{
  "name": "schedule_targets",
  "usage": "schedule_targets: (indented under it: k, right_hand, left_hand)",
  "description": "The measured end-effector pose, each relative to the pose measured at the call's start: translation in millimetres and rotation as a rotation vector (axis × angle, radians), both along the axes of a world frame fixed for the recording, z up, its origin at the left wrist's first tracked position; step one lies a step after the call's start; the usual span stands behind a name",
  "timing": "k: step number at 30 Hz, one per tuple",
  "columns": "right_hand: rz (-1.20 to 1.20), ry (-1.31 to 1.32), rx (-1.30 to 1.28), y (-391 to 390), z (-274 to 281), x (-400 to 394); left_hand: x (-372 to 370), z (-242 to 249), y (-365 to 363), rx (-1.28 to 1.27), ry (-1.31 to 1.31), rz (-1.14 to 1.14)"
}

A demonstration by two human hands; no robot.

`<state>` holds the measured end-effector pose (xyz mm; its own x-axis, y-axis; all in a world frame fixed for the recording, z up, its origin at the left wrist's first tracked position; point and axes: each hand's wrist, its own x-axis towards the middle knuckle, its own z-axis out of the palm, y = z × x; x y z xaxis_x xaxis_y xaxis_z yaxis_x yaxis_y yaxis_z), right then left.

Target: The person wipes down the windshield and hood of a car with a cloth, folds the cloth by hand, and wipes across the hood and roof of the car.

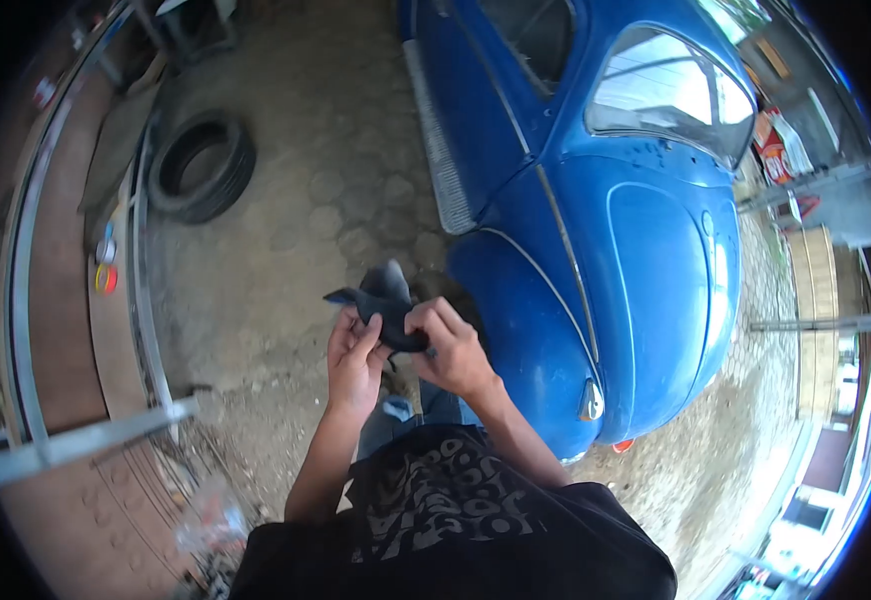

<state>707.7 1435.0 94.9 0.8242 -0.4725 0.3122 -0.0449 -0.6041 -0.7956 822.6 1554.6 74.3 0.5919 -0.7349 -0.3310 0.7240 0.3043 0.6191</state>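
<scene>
A dark, matt piece (386, 306) with a flared, pointed outline sits before the person's printed black shirt (556, 540), fingers of the left hand (353, 358) and right hand (450, 350) clamped on it. Beside them bulges a glossy, rounded blue car (646, 270); a ringed black tyre (229, 180) lies on dusty paving (301, 235).

Semi-open garage or small car workshop; home or business, cannot tell. A rounded blue Beetle-style car (646, 270) takes up much of the right half. A loose tyre (221, 182) lies on the ground to the left. Flooring is rough: worn hexagonal pavers (358, 245) beside the car, gritty dirt (266, 425) nearer the camera. Metal framing (143, 270) runs along the left side. Bright daylight at the far right shows the place opens outdoors.
</scene>
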Motion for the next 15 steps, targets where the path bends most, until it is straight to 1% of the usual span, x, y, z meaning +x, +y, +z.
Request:
schedule_targets:
  k: [3, 6, 8, 10, 11, 15]
  right_hand:
    - [0.004, 0.029, 0.047, -48, -14, 17]
    - [-0.011, -0.057, -0.092, -102, -26, 31]
    - [-0.057, -0.072, -0.072, -141, -28, 43]
    - [-0.126, -0.031, -0.014, -169, -14, 50]
    - [-0.154, -0.073, -0.027, -187, -4, 54]
    - [-0.216, -0.029, -0.012, -250, 23, 62]
  left_hand:
    - [28, -4, -48, 0.052, 0.067, -0.032]
    - [53, -13, -100, 0.066, 0.101, -0.085]
    - [72, 1, -150, 0.116, 0.068, -0.157]
    - [89, 8, -188, 0.159, 0.036, -0.25]
    - [95, 12, -207, 0.164, 0.002, -0.286]
    - [119, 32, -283, 0.165, -0.089, -0.425]
